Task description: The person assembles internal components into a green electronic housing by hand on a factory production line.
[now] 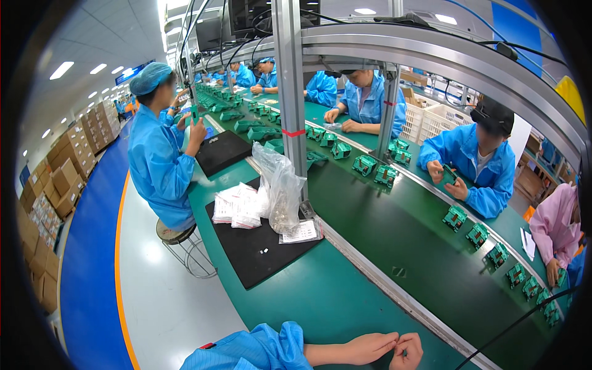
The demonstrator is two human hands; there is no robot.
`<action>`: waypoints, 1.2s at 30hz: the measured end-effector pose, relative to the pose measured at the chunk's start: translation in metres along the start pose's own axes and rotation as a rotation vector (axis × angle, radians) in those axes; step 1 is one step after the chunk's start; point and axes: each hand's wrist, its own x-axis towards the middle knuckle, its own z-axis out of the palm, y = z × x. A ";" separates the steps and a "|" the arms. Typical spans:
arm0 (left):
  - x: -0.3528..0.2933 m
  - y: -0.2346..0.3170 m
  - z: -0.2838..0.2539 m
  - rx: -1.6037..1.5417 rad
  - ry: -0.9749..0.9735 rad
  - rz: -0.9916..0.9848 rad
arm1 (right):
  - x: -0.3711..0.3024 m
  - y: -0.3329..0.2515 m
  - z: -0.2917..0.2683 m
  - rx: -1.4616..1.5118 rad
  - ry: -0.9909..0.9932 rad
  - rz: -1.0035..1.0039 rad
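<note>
My left hand (pixel 372 347) reaches in from a blue sleeve at the lower edge, over the near green bench (pixel 336 296). Its fingers are pressed together, with the tips close to my right hand (pixel 407 353). The right hand is closed, fingers curled in. Whatever either hand may hold is hidden. Farther along the bench lies a black mat (pixel 253 262) with two tiny white pieces (pixel 264 251) on it. At the mat's far end are a stack of white labelled packets (pixel 237 206), a clear plastic bag (pixel 280 179) of small parts and a bagged paper label (pixel 302 232).
A green conveyor (pixel 394 246) carrying rows of green housings (pixel 455 217) runs beside the bench. A metal post (pixel 291 92) rises at its edge. Blue-clad co-workers sit opposite; another person (pixel 161 148) is at the left, near a round stool (pixel 179 234). A black cable (pixel 518 327) crosses lower right.
</note>
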 end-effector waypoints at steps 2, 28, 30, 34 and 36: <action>0.001 0.005 -0.004 0.026 -0.043 -0.051 | 0.000 -0.001 -0.001 0.005 -0.017 0.026; 0.152 -0.161 -0.380 1.290 0.863 -0.936 | -0.004 0.002 0.026 -0.044 -0.164 0.185; 0.150 -0.179 -0.398 1.062 1.075 -0.971 | -0.003 0.005 0.029 -0.012 -0.195 0.250; 0.154 -0.187 -0.408 1.098 1.097 -0.900 | 0.001 -0.002 0.024 -0.022 -0.179 0.213; 0.157 -0.175 -0.397 1.106 1.005 -0.846 | 0.002 -0.001 0.022 -0.047 -0.148 0.202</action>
